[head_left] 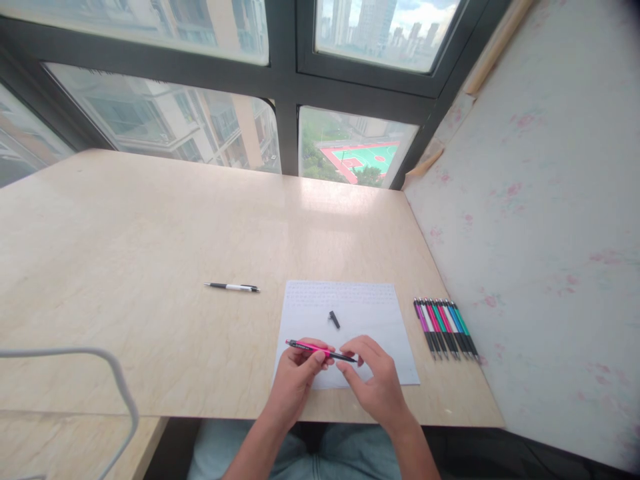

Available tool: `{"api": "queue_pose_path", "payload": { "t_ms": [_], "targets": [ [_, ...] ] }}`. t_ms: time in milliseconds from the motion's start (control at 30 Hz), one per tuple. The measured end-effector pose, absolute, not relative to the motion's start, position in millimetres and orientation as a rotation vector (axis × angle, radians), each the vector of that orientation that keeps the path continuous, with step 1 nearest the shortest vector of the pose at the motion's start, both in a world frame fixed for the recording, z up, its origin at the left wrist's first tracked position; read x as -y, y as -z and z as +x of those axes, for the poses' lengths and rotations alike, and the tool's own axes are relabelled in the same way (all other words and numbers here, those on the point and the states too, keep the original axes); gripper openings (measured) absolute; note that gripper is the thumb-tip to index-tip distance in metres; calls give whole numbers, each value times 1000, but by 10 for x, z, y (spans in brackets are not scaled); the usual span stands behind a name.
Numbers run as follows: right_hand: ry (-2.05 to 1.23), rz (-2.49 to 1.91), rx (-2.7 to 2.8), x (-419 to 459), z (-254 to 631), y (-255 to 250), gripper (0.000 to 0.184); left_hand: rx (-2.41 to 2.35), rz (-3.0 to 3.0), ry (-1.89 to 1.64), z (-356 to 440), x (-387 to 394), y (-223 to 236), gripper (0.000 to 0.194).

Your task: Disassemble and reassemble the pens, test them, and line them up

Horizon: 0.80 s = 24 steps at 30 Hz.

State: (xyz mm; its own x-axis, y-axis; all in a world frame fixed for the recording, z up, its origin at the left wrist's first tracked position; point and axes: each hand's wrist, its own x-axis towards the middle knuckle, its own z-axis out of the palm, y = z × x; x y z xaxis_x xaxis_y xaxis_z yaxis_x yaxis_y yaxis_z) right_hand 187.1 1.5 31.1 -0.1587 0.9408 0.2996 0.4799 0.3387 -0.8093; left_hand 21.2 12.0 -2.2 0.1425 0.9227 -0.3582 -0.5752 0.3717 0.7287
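My left hand (301, 375) holds a pink and black pen (320, 349) between thumb and fingers, its clip end to the left and its dark tip to the right. Around that tip my right hand (374, 373) curves, thumb and forefinger apart with the tip between them; whether a finger touches it I cannot tell. Both hands are over the lower part of a white sheet of paper (365, 320) with rows of handwriting along its top. On the paper, just beyond the hands, lies a small black piece (335, 320) that looks like a pen cap or clip.
Right of the paper, several coloured pens (443, 327) lie side by side near the wall (540, 267). A white and black pen (233, 287) rests to the left on the table (150, 267). A grey cable (117, 373) loops at the lower left. Windows stand behind the table.
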Motion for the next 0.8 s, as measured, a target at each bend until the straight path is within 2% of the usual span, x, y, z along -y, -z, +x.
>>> {"api": "queue_pose_path", "payload": {
  "t_ms": [167, 333, 533, 800],
  "targets": [
    [-816, -1363, 1753, -20, 1906, -276, 35, -908, 503, -1123, 214, -111, -58, 20],
    [-784, -1375, 1741, -32, 1923, -261, 31, -936, 521, -1102, 212, -103, -97, 20],
    [-789, -1353, 1735, -23, 1933, -264, 16, -936, 506, -1122, 227, -123, -68, 22],
    [-799, -1440, 1674, -7, 1946, -269, 41, -903, 492, -1135, 215, -88, -30, 25]
  ]
}}
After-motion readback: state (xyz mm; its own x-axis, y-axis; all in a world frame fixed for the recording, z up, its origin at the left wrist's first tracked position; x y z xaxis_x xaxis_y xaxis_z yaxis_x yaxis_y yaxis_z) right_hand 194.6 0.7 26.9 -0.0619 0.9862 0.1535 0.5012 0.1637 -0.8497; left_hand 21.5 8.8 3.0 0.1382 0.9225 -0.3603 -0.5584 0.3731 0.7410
